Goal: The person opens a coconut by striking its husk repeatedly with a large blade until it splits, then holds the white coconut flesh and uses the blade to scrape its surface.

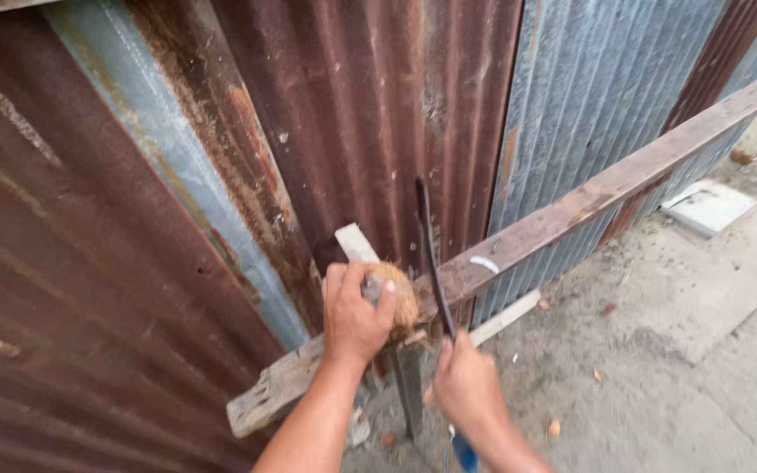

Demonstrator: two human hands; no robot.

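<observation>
L hand [354, 317] is clamped over a brown, fibrous coconut [399, 298], fingers curled across its top and thumb hooked round the near side, pressing it down onto a long weathered wooden rail [589, 197]. Coconut sits on the rail approx. at its low end, just above a short upright post [409, 394] under the rail. R hand [469, 385] is closed in a fist round the handle of a long dark blade [431, 254]; a bit of blue handle end [464, 454] pokes out below the wrist. Blade stands nearly upright, slightly curved, its edge just beside the coconut's R side; can't tell if it's touching the shell. A small pale wood piece [357, 243] sticks up behind the L hand's fingers. Rail runs diagonally up to the R, w/ a white scrap [484, 263] lying on it near the blade. Behind everything: rusty corrugated metal sheets [370, 114], w/ grey-blue sheets [589, 79] further R. Ground [685, 350] is dusty concrete w/ small husk bits scattered abt; a pale flat slab [709, 207] lies well apart at the far R.
</observation>
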